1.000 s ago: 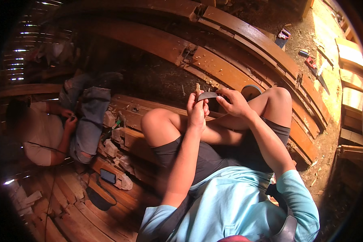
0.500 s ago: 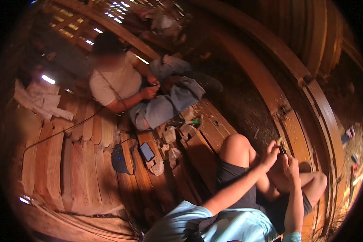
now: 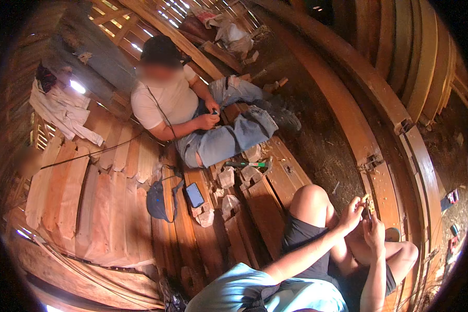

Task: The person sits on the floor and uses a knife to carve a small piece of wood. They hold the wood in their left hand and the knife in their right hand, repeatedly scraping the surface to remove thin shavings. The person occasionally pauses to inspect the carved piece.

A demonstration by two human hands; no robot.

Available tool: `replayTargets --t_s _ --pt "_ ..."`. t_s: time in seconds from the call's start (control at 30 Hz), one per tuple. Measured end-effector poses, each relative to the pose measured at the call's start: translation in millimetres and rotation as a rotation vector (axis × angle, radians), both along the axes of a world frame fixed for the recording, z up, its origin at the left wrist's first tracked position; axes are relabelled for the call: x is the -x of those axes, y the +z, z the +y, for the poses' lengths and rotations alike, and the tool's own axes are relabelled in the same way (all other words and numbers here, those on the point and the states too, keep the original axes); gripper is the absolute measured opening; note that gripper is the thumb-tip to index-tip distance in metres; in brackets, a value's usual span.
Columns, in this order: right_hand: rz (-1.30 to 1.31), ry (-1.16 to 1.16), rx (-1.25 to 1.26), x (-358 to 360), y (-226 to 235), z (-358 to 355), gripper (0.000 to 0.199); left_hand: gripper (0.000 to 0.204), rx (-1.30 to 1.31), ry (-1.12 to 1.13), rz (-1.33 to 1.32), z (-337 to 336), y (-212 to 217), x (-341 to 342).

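Observation:
My left hand (image 3: 352,214) is closed on a small, pale yellowish wood piece (image 3: 366,198) above the long beams at the right. Just below it, my right hand (image 3: 374,232) is closed around a thin, dark tool, whose narrow end meets or lies beside the wood piece. The tool's kind is too small to make out, and its lower part is hidden in my fist. Both forearms reach over my bent legs, and the two hands nearly touch.
Another person (image 3: 166,99) sits on planks at the upper left, hands together. Between us lie a green-handled hammer (image 3: 247,164), wood offcuts (image 3: 226,177), a phone (image 3: 194,195) and a black pouch (image 3: 162,200). Long beams (image 3: 343,117) curve along the right; stacked boards (image 3: 96,208) fill the left.
The whole scene has shifted slightly down and right in the view and looks brighter and sharper. My hands keep their hold close together; the pale wood piece shows more clearly.

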State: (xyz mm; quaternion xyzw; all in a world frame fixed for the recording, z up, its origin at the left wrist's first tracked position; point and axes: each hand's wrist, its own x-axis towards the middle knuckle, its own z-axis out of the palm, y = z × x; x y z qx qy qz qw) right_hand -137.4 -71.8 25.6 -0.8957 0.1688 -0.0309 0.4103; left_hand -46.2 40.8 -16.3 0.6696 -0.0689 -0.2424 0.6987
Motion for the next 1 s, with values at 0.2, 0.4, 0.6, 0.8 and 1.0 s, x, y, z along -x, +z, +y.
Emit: replayTargets --t_s 0.2,0.4,0.6,0.8,1.0 --pt "-0.142 -0.117 0.129 0 -13 -2 0.013 0.013 -0.104 0.178 -0.172 -2 31 -3" --pt "-0.122 -0.189 0.068 9 -15 -6 0.055 0.015 0.012 0.106 0.055 6 50 -6" --pt "-0.162 -0.041 0.344 9 -5 2 0.066 0.016 0.048 0.138 0.360 9 61 -8" --pt "-0.005 -0.129 0.295 2 8 18 0.052 0.015 0.093 0.031 0.432 16 68 -7" --pt "-0.113 -0.152 0.248 6 13 20 0.042 0.021 0.095 -0.060 0.281 17 61 -3"
